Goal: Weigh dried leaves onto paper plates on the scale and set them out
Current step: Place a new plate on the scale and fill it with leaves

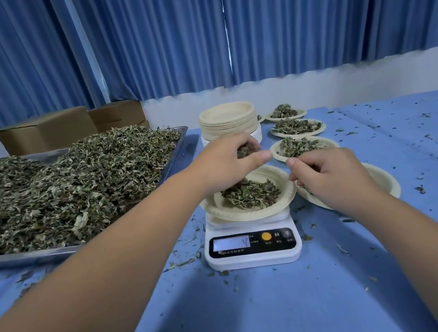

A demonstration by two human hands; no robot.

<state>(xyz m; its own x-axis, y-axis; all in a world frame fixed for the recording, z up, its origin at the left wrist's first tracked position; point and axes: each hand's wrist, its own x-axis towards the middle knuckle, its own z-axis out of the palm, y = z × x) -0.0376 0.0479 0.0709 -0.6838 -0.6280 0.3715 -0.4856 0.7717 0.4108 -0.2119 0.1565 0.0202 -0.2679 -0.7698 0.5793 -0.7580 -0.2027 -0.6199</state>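
Above the beige paper plate (246, 213) on the white digital scale (252, 247), the left hand (222, 159) has dried green leaves (246, 149) in its grip. Just right of the scale is the right hand (333, 175); I cannot tell its grip.

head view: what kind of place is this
Probably a small workroom for portioning herbs: a metal tray heaped with dried leaves, a digital scale, and filled paper plates set out in a row.

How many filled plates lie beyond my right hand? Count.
4: near plate, middle plate, far plate rowed right of the stack; fourth plate peeks from behind it, mostly hidden.
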